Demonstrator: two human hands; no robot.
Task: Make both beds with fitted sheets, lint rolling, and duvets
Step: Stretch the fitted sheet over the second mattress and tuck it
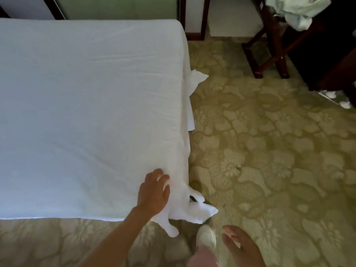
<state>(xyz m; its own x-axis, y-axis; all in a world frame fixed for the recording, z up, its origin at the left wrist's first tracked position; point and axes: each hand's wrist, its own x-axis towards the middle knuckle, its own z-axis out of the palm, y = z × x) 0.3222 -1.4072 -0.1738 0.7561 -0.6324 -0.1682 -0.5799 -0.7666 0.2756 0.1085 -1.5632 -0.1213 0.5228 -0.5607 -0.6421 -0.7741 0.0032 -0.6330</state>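
Fitted sheet [86,93] bunched at its corner, lower centre of frame, where your left hand [154,191] grips it; your right hand [240,245] at the bottom edge has loose fingers and holds nothing

bed [77,93]: left side cut by frame edge; mattress fully under white sheet [115,132]
headboard [115,6]: only bottom strip in frame
left hand [154,193]: fingertips sunk in sheet fold at the near corner, grip or press unclear
sheet corner: hanging tail covers a dark thing underneath, can't identify
right hand [240,247]: blurred, wrist cut by bottom edge
shoe [206,236]: blurred, leg cut off
wooden rack [269,54]: top out of frame
pale green cloth [294,10]: cut at top
2 white objects [331,94]: at right edge, too small to tell
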